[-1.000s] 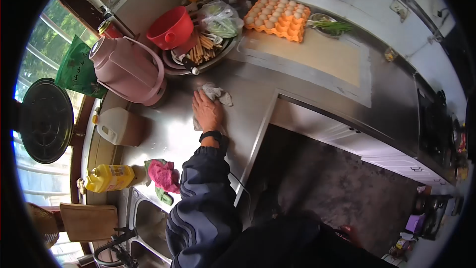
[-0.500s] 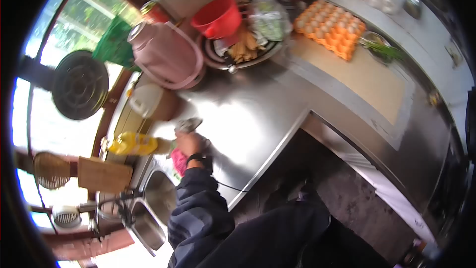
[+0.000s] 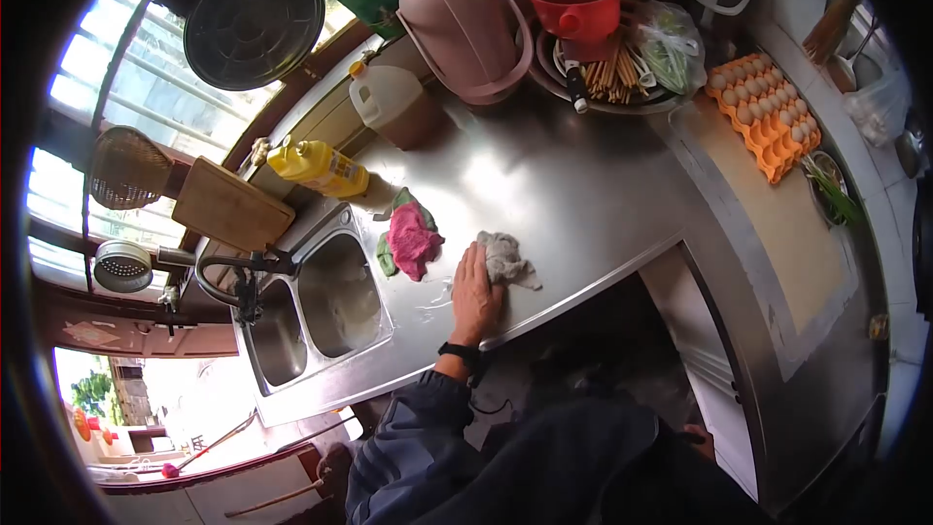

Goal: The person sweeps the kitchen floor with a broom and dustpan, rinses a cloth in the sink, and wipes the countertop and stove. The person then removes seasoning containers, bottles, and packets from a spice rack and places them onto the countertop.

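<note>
— Beside your steel counter (image 3: 583, 194), what is obscured?
— Your right hand (image 3: 698, 440), at the view's four o'clock, mostly hidden; its grip cannot be told.
— And your left hand (image 3: 474, 299)?
— Flattened palm-down and extended on the counter, its inner side touching the crumpled grey cloth (image 3: 507, 259) at its one o'clock.

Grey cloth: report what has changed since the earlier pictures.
The left hand has moved the grey cloth from near the chopsticks, across the counter toward the sink, to near the counter's front edge; the hand still touches it. The thermos and egg tray stayed in place.
</note>
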A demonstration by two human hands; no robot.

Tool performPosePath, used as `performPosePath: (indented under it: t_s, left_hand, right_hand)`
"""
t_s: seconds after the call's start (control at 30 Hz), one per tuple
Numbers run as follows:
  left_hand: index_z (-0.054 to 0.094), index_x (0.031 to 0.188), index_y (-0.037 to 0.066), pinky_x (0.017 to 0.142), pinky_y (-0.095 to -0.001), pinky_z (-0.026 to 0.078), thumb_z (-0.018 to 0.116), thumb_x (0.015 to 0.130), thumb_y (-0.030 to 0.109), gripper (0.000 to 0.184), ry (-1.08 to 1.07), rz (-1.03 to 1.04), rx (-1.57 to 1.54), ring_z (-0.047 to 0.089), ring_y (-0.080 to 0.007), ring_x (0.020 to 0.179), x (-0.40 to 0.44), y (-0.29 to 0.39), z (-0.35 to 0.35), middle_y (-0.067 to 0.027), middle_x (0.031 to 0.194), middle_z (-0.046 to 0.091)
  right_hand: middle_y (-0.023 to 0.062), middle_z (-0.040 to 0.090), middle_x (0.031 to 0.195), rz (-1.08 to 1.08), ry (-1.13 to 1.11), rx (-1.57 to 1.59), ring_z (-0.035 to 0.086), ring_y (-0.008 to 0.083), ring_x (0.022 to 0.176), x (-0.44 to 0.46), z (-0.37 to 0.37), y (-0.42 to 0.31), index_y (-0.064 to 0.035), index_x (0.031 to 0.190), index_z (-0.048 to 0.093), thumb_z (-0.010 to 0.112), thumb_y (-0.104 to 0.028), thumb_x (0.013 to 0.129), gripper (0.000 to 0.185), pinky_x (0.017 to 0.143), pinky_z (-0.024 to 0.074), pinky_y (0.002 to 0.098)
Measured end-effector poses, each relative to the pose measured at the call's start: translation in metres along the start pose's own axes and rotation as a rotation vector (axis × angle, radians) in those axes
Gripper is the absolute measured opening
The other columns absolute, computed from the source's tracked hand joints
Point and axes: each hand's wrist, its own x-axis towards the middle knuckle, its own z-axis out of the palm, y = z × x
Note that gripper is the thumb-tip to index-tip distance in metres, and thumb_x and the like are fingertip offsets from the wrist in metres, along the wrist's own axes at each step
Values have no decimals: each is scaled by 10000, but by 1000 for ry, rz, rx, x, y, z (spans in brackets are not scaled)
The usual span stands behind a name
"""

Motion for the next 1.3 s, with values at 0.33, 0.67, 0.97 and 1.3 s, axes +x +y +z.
performPosePath:
  t_s: [0.33,0.67,0.97,1.3]
  left_hand:
    - [362,1441,20,1108,-455,345,600,751,13,730,137,-213,94,404,-407,1337,-86,-104,-59,-238,1436,425]
    - [487,1371,64,948,-413,477,543,782,48,592,400,-336,-74,598,-392,1114,48,-232,-146,-207,1213,620]
    - [480,1388,96,944,-481,458,546,751,127,641,166,-43,232,539,-446,1148,150,-282,-104,-232,1267,577]
    - [664,1145,100,858,-475,518,603,752,214,413,-131,-459,381,656,-396,985,94,-284,-210,-227,1028,688]
  right_hand:
    - [39,659,847,214,12,14,601,123,687,-12,21,-32,-29,1027,649,628,-125,924,143,622,487,285]
    - [34,659,852,237,28,-18,595,118,681,-17,69,-73,-35,1033,655,633,-143,926,155,615,486,283]
    - [30,659,855,281,79,-10,589,114,676,-47,107,-81,-40,1038,661,637,-160,927,165,610,484,281]
    - [25,659,860,267,78,-7,583,110,671,-58,129,-77,-47,1044,667,641,-178,928,177,603,482,278]
